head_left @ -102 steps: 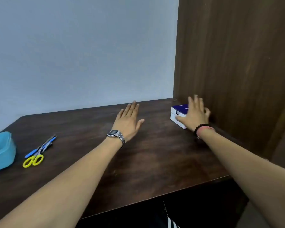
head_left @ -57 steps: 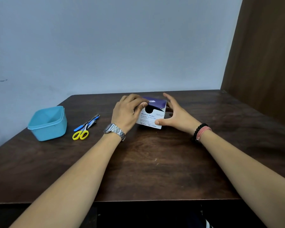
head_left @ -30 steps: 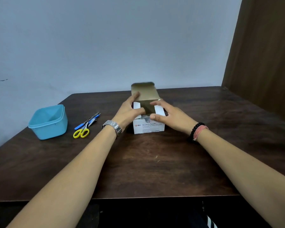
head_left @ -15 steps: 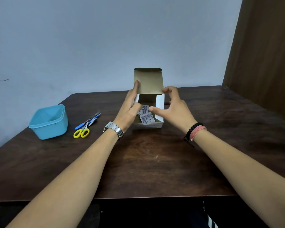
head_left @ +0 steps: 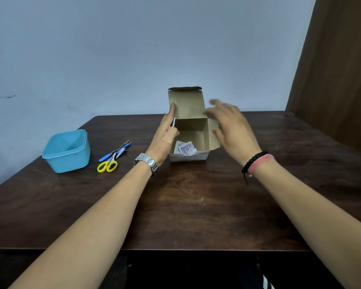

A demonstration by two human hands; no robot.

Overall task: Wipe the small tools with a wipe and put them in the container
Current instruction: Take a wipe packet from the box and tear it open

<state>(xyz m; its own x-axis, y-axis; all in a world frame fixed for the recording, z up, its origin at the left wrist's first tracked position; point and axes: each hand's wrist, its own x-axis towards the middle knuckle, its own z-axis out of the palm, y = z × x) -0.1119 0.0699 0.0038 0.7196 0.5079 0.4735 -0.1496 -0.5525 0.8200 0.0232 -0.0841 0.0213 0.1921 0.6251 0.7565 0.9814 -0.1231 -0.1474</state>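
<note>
A small cardboard box of alcohol swabs (head_left: pixel 191 130) stands open at the table's middle, its lid upright. Swab packets (head_left: pixel 185 147) lie inside at the front left. My left hand (head_left: pixel 165 134) rests flat against the box's left side, fingers straight, thumb at the box's rim. My right hand (head_left: pixel 231 130) hovers blurred at the right flap, fingers spread, holding nothing. To the left lie yellow-handled scissors (head_left: pixel 109 162), a blue-handled tool (head_left: pixel 113 153) and a metal nail clipper (head_left: pixel 122 150). A light blue plastic container (head_left: pixel 68 151) stands further left, with nothing visible inside.
The dark wooden table (head_left: pixel 196 205) meets a pale wall behind. A brown wooden panel (head_left: pixel 338 69) rises at the right. The table's front edge runs below my forearms.
The box was pulled from the right corner to the middle and its lid opened. Since half a second ago my right hand has lifted off the box and moved right.
</note>
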